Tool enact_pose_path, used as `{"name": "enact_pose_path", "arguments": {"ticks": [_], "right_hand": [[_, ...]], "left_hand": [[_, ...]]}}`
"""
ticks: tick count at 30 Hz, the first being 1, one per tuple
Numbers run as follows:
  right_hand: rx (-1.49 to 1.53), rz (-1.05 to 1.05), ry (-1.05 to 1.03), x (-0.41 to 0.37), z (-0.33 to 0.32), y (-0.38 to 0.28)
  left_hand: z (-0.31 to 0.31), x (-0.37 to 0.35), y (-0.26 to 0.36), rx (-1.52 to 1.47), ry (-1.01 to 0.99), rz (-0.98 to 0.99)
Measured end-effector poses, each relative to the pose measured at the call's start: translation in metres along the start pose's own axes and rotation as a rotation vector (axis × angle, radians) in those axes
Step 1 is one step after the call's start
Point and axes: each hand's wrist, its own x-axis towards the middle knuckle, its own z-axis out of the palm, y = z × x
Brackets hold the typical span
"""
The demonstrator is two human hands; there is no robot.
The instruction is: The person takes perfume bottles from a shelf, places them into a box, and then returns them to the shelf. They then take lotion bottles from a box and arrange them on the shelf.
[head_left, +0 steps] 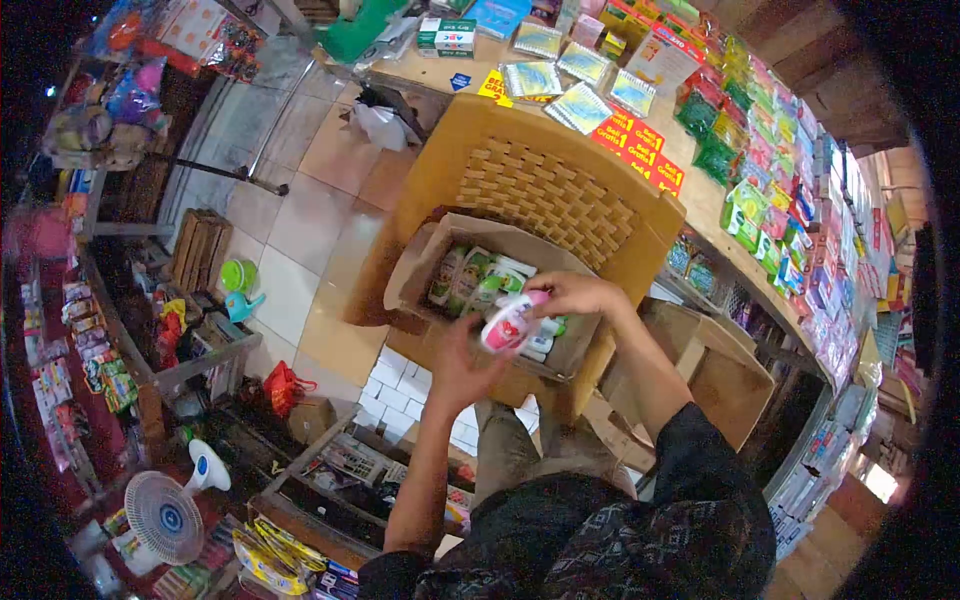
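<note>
A white bottle [507, 324] with a pink label and a pink cap is held tilted above a cardboard box. My right hand [582, 296] grips it near the cap end, thumb and fingers closed on it. Around its lower end, my left hand [463, 366] is curled, slightly blurred, with fingers and thumb on either side. Inside the open cardboard box [408, 272] lie several white and green bottles [470, 277], partly covered by my hands and the held bottle. This box rests on the seat of a wooden chair with a woven back [550, 205].
Beyond the chair, a counter [430, 75] carries packets, notebooks [580, 107] and boxes. Another open cardboard box [715, 370] stands at the right. A white fan [165, 515] and shelves of goods are at the left, with tiled floor [300, 240] between.
</note>
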Motion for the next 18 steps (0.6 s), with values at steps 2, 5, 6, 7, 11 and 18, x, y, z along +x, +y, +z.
{"name": "enact_pose_path", "arguments": {"ticks": [2, 5, 6, 7, 11, 18], "right_hand": [[-0.011, -0.176, -0.033, -0.012, 0.008, -0.028], [-0.158, -0.332, 0.041, -0.025, 0.031, -0.038], [-0.116, -0.304, 0.011, -0.033, 0.039, -0.041], [-0.073, -0.278, -0.020, -0.039, 0.046, -0.045], [0.136, -0.315, -0.010, -0.062, 0.093, -0.042], [0.272, -0.260, -0.219, -0.110, 0.157, -0.080]], "left_hand": [[0.000, -0.001, 0.028, -0.141, -0.144, -0.161], [0.007, -0.017, 0.006, -0.483, -0.365, -0.267], [0.005, -0.028, 0.014, -0.579, -0.377, -0.316], [0.009, -0.040, 0.007, -0.487, -0.356, -0.370], [0.026, -0.105, 0.013, -0.632, -0.100, -0.337], [0.060, -0.216, 0.020, -0.803, 0.233, -0.378]]}}
